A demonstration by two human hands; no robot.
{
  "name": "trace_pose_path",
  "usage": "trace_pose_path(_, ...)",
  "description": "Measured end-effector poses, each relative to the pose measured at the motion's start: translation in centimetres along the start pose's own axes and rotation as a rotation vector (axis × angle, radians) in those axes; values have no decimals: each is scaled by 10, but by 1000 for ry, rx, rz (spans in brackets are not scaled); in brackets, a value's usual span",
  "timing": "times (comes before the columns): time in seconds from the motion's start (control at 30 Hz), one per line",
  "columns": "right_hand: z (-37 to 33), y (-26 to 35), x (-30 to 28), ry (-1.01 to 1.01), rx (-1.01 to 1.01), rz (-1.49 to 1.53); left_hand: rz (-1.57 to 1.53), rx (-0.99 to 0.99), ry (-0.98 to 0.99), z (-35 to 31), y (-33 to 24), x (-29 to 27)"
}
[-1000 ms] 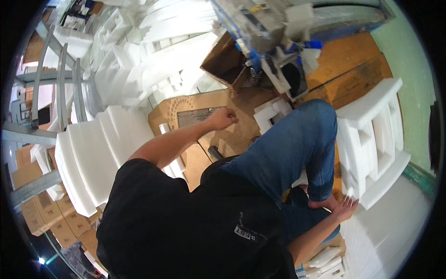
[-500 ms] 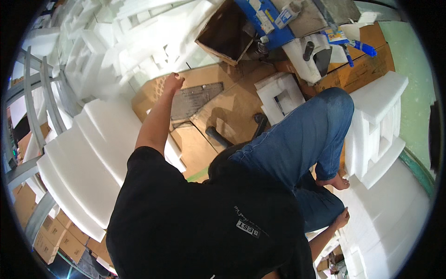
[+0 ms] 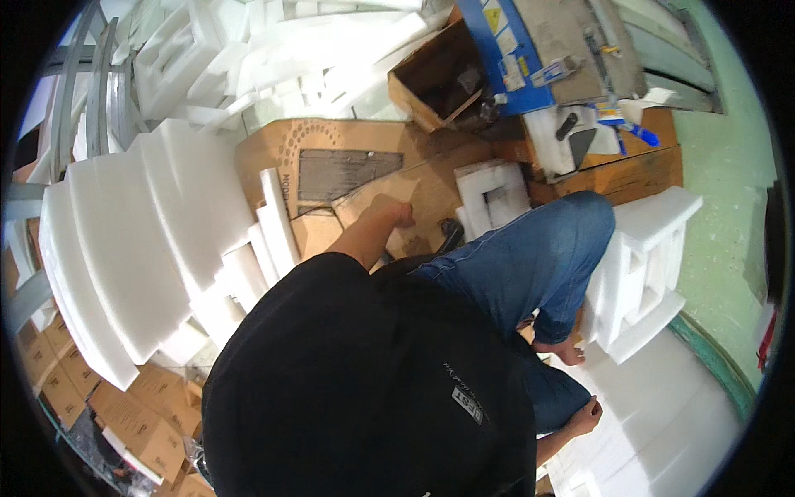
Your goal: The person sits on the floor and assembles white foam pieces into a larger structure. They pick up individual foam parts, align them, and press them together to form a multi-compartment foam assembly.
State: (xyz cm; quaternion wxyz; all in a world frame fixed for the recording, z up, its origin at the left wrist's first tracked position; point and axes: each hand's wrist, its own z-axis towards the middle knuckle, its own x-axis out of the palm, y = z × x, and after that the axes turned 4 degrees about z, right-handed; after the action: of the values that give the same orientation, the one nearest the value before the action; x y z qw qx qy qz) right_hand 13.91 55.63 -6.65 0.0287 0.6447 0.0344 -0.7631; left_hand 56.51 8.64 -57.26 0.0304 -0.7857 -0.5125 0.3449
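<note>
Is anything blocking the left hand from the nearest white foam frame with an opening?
Nothing visible: only cardboard shows between the left hand and the foam frame. A black object lies off that line, nearer the thigh.

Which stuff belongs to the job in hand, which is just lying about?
Likely in hand, by nearness:
cardboard sheet under left hand
white surface beside right hand

Apparently lying about:
open cardboard box
blue-handled tool
white foam stack, left
white foam frame, right

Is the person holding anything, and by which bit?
Nothing that shows: the left hand is above cardboard, the right hand by a knee.
</note>
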Motion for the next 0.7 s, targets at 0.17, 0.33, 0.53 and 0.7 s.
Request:
trace_pose_path(0.17, -38, 33, -26, -105, -150, 32, 370, 384, 237, 24, -100, -27)
trace_pose_path(0.33, -49, 11, 2, -198, -211, 339, 179, 281, 131, 35, -129, -62)
trace_pose_path(0.53, -52, 29, -1, -116, -152, 186, 306, 200, -31, 2, -125, -97)
trace_pose_path(0.7, -62, 24, 3, -197, -163, 369, 190, 87, -28, -20, -104, -73)
